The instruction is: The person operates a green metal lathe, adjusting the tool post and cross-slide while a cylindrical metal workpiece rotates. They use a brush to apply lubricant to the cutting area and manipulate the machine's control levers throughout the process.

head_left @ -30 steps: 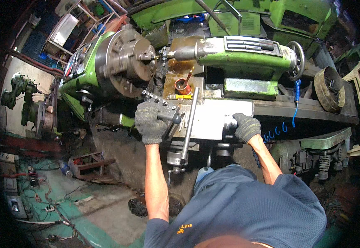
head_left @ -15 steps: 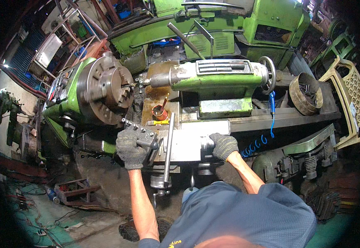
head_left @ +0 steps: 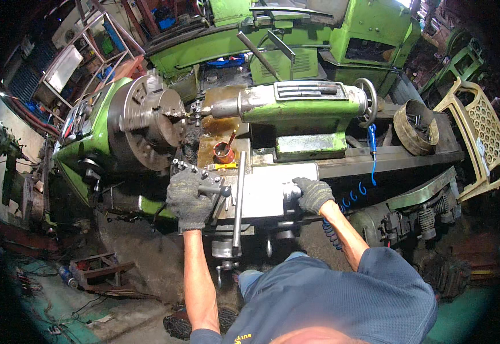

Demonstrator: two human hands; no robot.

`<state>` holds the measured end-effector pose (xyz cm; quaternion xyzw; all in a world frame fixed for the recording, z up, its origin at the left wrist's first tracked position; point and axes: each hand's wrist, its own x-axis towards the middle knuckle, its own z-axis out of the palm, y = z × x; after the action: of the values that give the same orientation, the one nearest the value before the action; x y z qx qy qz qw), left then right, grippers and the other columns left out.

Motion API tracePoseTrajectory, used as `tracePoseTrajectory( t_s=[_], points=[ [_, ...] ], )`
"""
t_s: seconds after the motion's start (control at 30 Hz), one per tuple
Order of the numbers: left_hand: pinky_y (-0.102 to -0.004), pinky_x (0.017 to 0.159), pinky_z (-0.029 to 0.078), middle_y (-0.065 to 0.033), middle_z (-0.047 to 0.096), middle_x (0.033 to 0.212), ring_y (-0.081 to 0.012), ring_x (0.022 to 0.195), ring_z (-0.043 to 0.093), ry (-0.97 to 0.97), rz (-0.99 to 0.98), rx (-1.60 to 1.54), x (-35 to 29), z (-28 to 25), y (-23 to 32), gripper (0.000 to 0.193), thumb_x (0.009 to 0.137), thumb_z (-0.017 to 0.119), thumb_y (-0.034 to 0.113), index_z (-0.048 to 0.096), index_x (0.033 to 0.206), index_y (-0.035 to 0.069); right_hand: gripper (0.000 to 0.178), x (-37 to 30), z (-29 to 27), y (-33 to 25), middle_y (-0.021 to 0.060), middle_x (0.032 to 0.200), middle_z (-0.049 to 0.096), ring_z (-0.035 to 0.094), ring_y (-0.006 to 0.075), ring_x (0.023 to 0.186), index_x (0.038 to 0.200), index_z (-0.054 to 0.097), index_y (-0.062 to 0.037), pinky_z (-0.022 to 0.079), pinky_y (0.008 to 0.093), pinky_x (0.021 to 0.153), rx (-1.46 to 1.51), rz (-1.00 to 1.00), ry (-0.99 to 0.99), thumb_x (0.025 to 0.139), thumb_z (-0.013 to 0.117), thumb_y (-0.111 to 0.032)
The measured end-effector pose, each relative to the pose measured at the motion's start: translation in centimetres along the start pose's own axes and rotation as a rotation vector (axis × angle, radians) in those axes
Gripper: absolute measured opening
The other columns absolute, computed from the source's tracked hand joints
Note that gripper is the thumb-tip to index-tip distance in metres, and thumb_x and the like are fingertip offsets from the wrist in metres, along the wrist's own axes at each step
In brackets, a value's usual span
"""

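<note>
My left hand (head_left: pixel 190 200), in a dark grey knit glove, is closed over the near left side of the lathe's tool post (head_left: pixel 188 166). Its fingertips are partly hidden. A lever (head_left: pixel 211 190) with a black ball end points right from beside that hand. My right hand (head_left: pixel 316 196), gloved alike, curls around a round metal handwheel (head_left: pixel 290 191) at the slide's right end. Between the hands, a long steel bar (head_left: pixel 239 200) stands in front of the bright slide plate (head_left: pixel 261 192). Left of them, the lathe chuck (head_left: pixel 152 117) is blurred by spinning.
A green tailstock (head_left: pixel 301 109) with its handwheel (head_left: pixel 368 103) stands beyond the hands. A red cup (head_left: pixel 223 152) holds a brush, near a yellow tool (head_left: pixel 221 166). At the right are a blue air gun (head_left: pixel 372 137), a round metal bin (head_left: pixel 405 131) and a beige plastic chair (head_left: pixel 485 135).
The view has shifted slightly. My left hand has moved a little up and right, farther over the tool post, and the ball-ended lever sits higher. My right hand remains on the handwheel.
</note>
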<state>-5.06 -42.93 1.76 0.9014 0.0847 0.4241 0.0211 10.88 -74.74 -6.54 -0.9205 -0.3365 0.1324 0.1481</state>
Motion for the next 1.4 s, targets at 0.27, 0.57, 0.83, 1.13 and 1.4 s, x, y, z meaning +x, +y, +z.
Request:
tracePoseTrajectory(
  t_s=[0.27, 0.57, 0.83, 1.13, 1.4],
  points=[
    [-0.0451, 0.104, 0.046, -0.0146, 0.068, 0.123, -0.0328, 0.119, 0.061, -0.008, -0.094, -0.354, -3.1, -7.6, -3.2, 0.045, 0.074, 0.075, 0.010, 0.069, 0.119, 0.006, 0.059, 0.5, 0.6, -4.9, 0.0172, 0.120, 0.069, 0.069, 0.0327, 0.104, 0.132, 0.062, -0.0117, 0.055, 0.0418, 0.092, 0.349, 0.063, 0.203, 0.081, 0.075, -0.039],
    [-0.0372, 0.084, 0.051, -0.0130, 0.071, 0.098, -0.0263, 0.093, 0.066, -0.474, -0.936, -0.478, -38.1, -9.6, -20.5, 0.019, 0.089, 0.065, 0.017, 0.072, 0.096, 0.001, 0.058, 1.8, 4.4, -11.9, 0.0173, 0.111, 0.070, 0.060, 0.0387, 0.111, 0.130, 0.063, -0.0135, 0.041, 0.0499, 0.102, -0.279, 0.253, 0.633, 0.084, 0.069, -0.049],
    [-0.0454, 0.100, 0.050, -0.0188, 0.064, 0.132, -0.0359, 0.121, 0.062, -1.755, -0.413, 0.022, -66.4, -21.6, -17.9, 0.041, 0.089, 0.056, 0.031, 0.071, 0.122, 0.012, 0.050, 3.0, 4.2, -12.4, 0.0184, 0.107, 0.069, 0.059, 0.0381, 0.109, 0.123, 0.068, -0.0133, 0.045, 0.0502, 0.095, -0.242, 0.390, 0.487, 0.087, 0.065, -0.047],
    [-0.0486, 0.078, 0.054, -0.0170, 0.073, 0.114, -0.0332, 0.100, 0.071, -1.729, -0.503, 0.082, -62.2, -21.5, -18.3, 0.042, 0.094, 0.055, 0.039, 0.074, 0.110, 0.006, 0.047, 5.2, 4.5, -11.9, 0.0188, 0.106, 0.070, 0.060, 0.0394, 0.108, 0.113, 0.071, -0.0155, 0.045, 0.0522, 0.094, -0.233, 0.466, 0.425, 0.093, 0.056, -0.055],
    [-0.0502, 0.082, 0.054, -0.0140, 0.068, 0.105, -0.0321, 0.098, 0.067, -1.558, -0.796, -0.228, -54.5, -13.6, -29.4, 0.045, 0.093, 0.057, 0.046, 0.069, 0.115, 0.008, 0.036, 5.7, 3.4, -10.8, 0.0177, 0.109, 0.069, 0.059, 0.0372, 0.114, 0.111, 0.072, -0.0132, 0.045, 0.0497, 0.099, -0.249, 0.390, 0.453, 0.094, 0.056, -0.041]
  ],
)
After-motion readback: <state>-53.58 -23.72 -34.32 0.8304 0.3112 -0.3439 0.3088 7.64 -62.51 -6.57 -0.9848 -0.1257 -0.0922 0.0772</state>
